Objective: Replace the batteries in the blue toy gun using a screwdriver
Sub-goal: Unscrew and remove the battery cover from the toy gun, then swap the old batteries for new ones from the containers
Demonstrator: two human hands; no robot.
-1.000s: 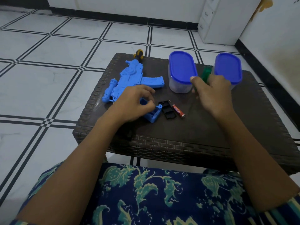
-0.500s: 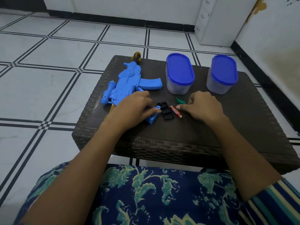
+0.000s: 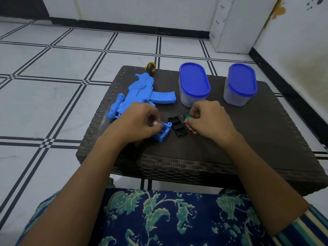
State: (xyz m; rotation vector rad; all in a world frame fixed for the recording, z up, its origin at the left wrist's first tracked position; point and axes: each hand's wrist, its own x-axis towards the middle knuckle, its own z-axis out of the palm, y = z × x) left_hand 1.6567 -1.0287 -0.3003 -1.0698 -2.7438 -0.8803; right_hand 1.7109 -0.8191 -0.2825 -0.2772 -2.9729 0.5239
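The blue toy gun (image 3: 142, 96) lies on the left of the dark woven table (image 3: 257, 139). Its open blue battery compartment (image 3: 164, 134) points toward me. My left hand (image 3: 138, 121) curls over the compartment and pinches a battery whose silvery end (image 3: 155, 123) shows at my fingertips. The black compartment cover (image 3: 177, 126) lies just to the right, with a red battery (image 3: 190, 129) beside it. My right hand (image 3: 211, 119) pinches a green battery (image 3: 186, 115) just above the red one. The screwdriver's yellow-and-black handle (image 3: 150, 67) sticks out behind the gun.
Two clear tubs with blue lids (image 3: 194, 82) (image 3: 241, 82) stand at the back of the table. A white cabinet (image 3: 236, 23) stands in the far corner on the tiled floor. My patterned lap is below the table's front edge.
My right hand came down from the tubs with the green battery and now holds it beside the red one. My left hand stayed at the compartment, and a battery end now shows.
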